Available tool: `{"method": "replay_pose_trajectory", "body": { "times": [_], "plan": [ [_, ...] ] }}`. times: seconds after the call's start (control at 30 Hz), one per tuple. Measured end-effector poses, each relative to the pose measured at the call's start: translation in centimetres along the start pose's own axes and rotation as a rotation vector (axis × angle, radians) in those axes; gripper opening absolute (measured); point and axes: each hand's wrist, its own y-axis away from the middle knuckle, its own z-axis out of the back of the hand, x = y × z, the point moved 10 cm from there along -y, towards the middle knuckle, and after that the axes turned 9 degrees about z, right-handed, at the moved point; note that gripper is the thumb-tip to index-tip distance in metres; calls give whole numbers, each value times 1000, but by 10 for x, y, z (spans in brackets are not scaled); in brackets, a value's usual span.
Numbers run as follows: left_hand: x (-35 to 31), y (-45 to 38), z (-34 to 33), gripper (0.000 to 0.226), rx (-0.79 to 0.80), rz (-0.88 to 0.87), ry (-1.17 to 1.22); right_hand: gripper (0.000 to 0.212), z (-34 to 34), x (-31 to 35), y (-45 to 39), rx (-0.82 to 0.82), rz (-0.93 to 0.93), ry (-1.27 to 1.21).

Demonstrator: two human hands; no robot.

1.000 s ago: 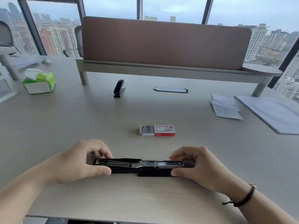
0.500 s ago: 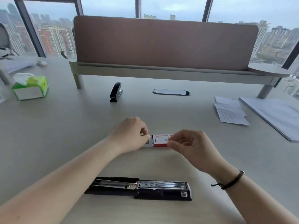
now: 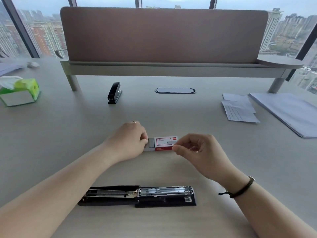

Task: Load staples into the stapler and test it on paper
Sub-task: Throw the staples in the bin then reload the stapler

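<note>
You are sitting partway through the loading step. The stapler (image 3: 137, 195) is lying opened flat on the desk (image 3: 85, 134) close to you, its metal magazine channel exposed and, as far as the view shows, holding no staples yet. Farther out, the staple box (image 3: 162, 143) is resting on the desk with its grey inner tray slid partly out on the left side. Your left hand (image 3: 127, 140) is curling against that tray end, fingers touching it. Your right hand (image 3: 197, 150) is pinching a short grey strip of staples (image 3: 171, 142) between thumb and forefinger, just over the box's right end.

What is left, by my reading: carrying the strip to the channel, seating it, folding the stapler shut, then testing it on paper.

Room is working in your favour. The stretch of desk between box and stapler is lying bare. The sheets of paper (image 3: 240, 110) are sitting well off to your right, and a second, closed black stapler (image 3: 114, 93) and a tissue box (image 3: 20, 91) are standing far back and left. The stapler is lying near the desk's front edge.
</note>
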Motion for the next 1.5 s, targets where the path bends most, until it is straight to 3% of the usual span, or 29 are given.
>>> {"method": "replay_pose_trajectory", "body": {
  "times": [0.17,0.27,0.43,0.63,0.8,0.93,1.27,1.37,1.5],
  "plan": [
    [-8,5,9,13,26,-39,67,7,4,3,2,-28,-4,-8],
    [-21,14,21,11,70,-22,345,5,9,11,3,-64,21,-27],
    [-44,33,8,8,341,37,863,14,13,46,8,-64,220,-20],
    [-54,44,-6,10,473,85,1034,15,11,59,12,-45,303,97],
    [-56,47,-7,8,445,78,1017,12,10,47,10,-39,217,47],
    [-59,47,-4,20,396,35,916,14,8,43,10,-7,174,31],
    [-68,57,-4,29,432,-17,763,13,6,50,15,109,206,156],
    [-66,66,-6,15,453,-40,639,12,10,46,23,144,124,3],
    [-65,83,-7,12,467,-85,362,13,8,34,46,228,20,-101]
  ]
}}
